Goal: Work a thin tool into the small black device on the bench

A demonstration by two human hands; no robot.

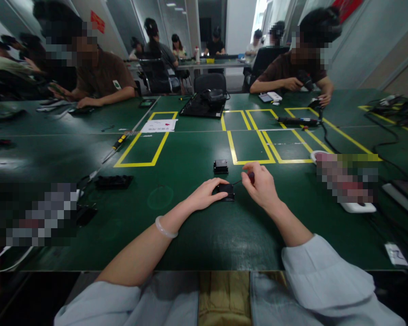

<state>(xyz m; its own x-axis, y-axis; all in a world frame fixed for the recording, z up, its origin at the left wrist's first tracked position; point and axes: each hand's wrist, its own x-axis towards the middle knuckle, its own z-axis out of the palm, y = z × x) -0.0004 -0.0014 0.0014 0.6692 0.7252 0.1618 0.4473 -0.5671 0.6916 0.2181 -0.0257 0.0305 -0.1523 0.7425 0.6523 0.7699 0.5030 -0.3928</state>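
Observation:
My left hand point(206, 194) grips a small black block-shaped part point(228, 193) against the green table, thumb on the near side and fingers over the far side. In my right hand point(262, 184) is a screwdriver point(251, 177) with a dark handle, held between closed fingers. Its thin shaft slants left to the part's right edge; the tip is too small to tell whether it touches. Just beyond the part stands a similar black block point(221, 166), apart from both hands.
A dark flat piece point(114, 181) and a yellow-black screwdriver point(119, 142) lie left on the green table point(197, 244). A white-edged device point(355, 207) is at right, with cables nearby. Farther back are a black tray point(199, 107) and two people working.

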